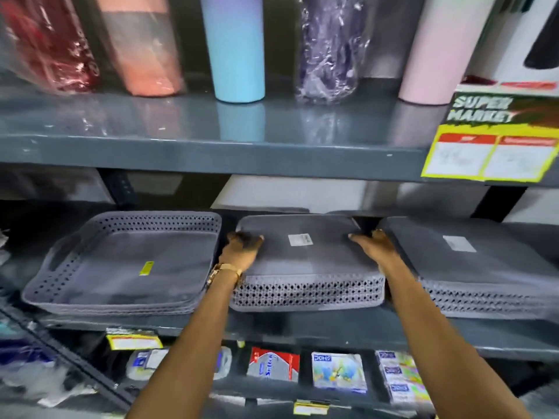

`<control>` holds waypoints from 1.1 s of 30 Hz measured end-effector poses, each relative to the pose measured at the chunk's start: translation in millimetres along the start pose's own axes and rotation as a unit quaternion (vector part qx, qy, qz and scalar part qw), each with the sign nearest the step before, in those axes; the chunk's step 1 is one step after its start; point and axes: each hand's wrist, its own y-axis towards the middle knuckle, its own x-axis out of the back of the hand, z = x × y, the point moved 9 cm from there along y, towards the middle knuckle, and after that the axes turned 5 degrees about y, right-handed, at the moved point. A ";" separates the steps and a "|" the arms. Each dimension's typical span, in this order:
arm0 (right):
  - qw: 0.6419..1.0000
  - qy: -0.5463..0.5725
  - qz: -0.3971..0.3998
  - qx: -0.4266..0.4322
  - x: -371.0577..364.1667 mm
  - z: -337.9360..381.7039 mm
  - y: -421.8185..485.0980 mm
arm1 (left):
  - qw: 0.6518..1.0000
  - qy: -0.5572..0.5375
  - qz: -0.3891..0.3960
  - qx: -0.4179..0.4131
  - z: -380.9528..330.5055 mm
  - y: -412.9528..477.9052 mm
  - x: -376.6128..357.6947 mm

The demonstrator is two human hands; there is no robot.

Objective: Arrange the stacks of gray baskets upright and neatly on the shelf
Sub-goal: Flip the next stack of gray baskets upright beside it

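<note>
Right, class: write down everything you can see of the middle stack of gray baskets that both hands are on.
The middle stack of gray baskets lies upside down on the shelf, flat bases facing up. It looks like matte gray plastic, with rounded corners and perforated, lattice-like side walls. A small white label sits on the top base. The left hand rests on its left edge and the right hand on its right edge. Similar stacks lie on either side.

shelving: dark gray metal shelves point(211, 152), glossy, reflecting light | upper right: yellow price sign point(490, 137) | behind shelves, centre: pale wall point(287, 192)
</note>
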 end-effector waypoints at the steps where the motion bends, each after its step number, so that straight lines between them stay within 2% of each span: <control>1: 1.000 0.014 -0.002 -0.004 -0.3 -5.3 5.3 | 1.000 -0.009 -0.014 0.019 3.8 3.9 0.0; 5: 0.997 0.061 -0.048 0.022 5.8 -12.8 17.8 | 0.993 -0.058 -0.104 0.018 -15.7 -19.4 11.6; 8: 0.968 0.221 -0.091 0.075 27.3 11.3 2.8 | 0.970 -0.151 -0.186 -0.052 -45.3 -42.4 36.4; 11: 0.935 0.331 -0.092 0.088 44.1 29.5 -2.9 | 0.933 -0.257 -0.242 -0.068 -61.4 -59.4 59.2; 13: 0.926 0.357 -0.087 0.090 49.0 34.0 -1.0 | 0.913 -0.313 -0.258 -0.045 -60.8 -59.9 68.9; 16: 0.925 0.371 -0.068 0.053 52.2 26.2 -6.4 | 0.906 -0.340 -0.250 -0.014 -51.1 -67.7 73.7; 20: 0.936 0.350 -0.029 -0.033 46.1 -7.7 -15.4 | 0.914 -0.354 -0.200 0.004 -37.4 -89.4 60.3; 24: 0.959 0.277 -0.014 -0.064 44.2 -34.2 -25.9 | 0.934 -0.304 -0.178 0.057 -4.4 -99.8 45.8; 26: 0.968 0.237 -0.008 -0.082 40.1 -51.7 -29.0 | 0.941 -0.287 -0.173 0.055 6.5 -109.1 39.9; 29: 0.980 0.158 -0.032 -0.115 32.4 -78.2 -36.1 | 0.946 -0.285 -0.148 0.039 22.8 -112.9 26.7; 33: 0.987 0.112 -0.056 -0.099 23.2 -94.1 -53.9 | 0.962 -0.235 -0.127 0.049 42.4 -108.7 12.4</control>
